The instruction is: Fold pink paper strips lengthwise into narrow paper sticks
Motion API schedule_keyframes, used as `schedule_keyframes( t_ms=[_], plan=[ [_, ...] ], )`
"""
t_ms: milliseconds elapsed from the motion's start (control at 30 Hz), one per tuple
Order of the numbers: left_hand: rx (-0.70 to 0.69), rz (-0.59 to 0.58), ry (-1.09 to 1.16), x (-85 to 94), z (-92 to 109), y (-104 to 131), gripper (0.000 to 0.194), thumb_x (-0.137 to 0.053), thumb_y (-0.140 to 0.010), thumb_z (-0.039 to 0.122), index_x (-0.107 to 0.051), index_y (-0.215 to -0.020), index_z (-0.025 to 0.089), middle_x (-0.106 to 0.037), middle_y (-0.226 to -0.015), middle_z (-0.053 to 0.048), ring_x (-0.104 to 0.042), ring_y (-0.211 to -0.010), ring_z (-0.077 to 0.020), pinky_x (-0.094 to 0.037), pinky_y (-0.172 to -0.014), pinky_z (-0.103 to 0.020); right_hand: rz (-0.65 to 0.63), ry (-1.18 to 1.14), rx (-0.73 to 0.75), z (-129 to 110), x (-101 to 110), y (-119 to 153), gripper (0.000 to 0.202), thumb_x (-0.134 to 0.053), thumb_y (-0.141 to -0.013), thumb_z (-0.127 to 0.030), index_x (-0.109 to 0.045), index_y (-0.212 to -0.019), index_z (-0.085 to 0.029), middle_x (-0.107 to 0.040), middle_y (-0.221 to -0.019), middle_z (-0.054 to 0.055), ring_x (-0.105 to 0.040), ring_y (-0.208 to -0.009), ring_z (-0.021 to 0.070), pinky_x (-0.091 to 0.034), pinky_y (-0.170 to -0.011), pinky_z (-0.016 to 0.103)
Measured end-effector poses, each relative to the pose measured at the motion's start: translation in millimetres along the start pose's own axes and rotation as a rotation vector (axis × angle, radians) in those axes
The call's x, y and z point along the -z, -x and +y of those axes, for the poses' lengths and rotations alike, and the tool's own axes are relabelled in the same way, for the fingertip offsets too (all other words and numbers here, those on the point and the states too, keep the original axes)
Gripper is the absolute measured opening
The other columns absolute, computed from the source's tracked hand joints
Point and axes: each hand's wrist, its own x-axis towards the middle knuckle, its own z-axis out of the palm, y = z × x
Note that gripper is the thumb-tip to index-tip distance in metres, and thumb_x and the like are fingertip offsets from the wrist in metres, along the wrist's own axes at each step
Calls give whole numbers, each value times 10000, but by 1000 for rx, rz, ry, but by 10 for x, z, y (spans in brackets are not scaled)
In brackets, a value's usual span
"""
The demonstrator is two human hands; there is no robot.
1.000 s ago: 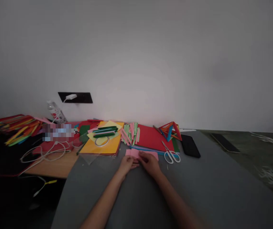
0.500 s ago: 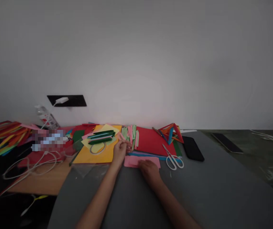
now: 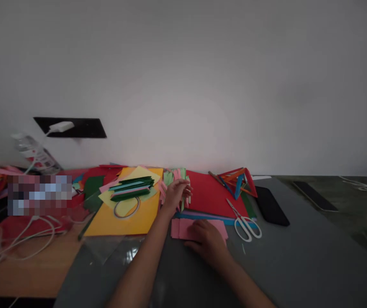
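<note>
My left hand is over a bunch of green and pink paper strips, its fingers stretched out and apart; I see nothing held in it. A low stack of pink paper pieces lies at the near edge of the coloured sheets. Curled over that stack is my right hand, fingers on top and thumb by the near edge. White-handled scissors lie just right of the pink paper, blades pointing away. Behind both hands is a large red sheet, with blue and purple sheets under it.
Left are a yellow-orange sheet, dark green folded strips and a tape roll. On the right are a paper-strip frame and a black phone. White cables, a bottle and a wall socket are far left.
The view has shifted closer and slightly to the right. My left hand has moved right, further over the strips, with its fingers spread. My right hand stays at the pink paper.
</note>
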Motion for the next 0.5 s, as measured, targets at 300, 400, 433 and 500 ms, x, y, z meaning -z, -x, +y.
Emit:
schedule_keyframes(
  t_ms=[300,400,433,500],
  plan=[
    [62,-11,37,50,-6,-54,158,-546,-620,234,-579,-748,147,-612,-581,4,-555,-435,-97,-405,-440,-208,-29,-168,-20,81,-19,-226,488,-695,-546,-376,-573,-988,-208,-544,-961,73,-528,-861,212,-418,-727,305],
    [53,-5,44,69,10,-63,160,-557,-617,236,-580,-749,148,-616,-591,3,-555,-437,-95,-400,-440,-204,-1,-187,27,123,-32,-211,497,-695,-546,-366,-565,-1002,-218,-550,-974,67,-521,-883,211,-407,-750,314],
    [53,1,44,71,14,-64,159,-558,-617,238,-580,-747,148,-616,-588,3,-554,-436,-94,-397,-439,-202,4,-187,39,125,-27,-208,494,-693,-548,-365,-562,-1001,-220,-555,-968,63,-522,-879,210,-406,-749,316],
    [64,8,41,68,20,-63,158,-561,-613,240,-579,-740,148,-613,-581,4,-551,-432,-93,-392,-436,-200,15,-182,45,110,1,-207,460,-689,-555,-359,-564,-973,-215,-564,-942,55,-522,-868,206,-405,-742,317]
  ],
)
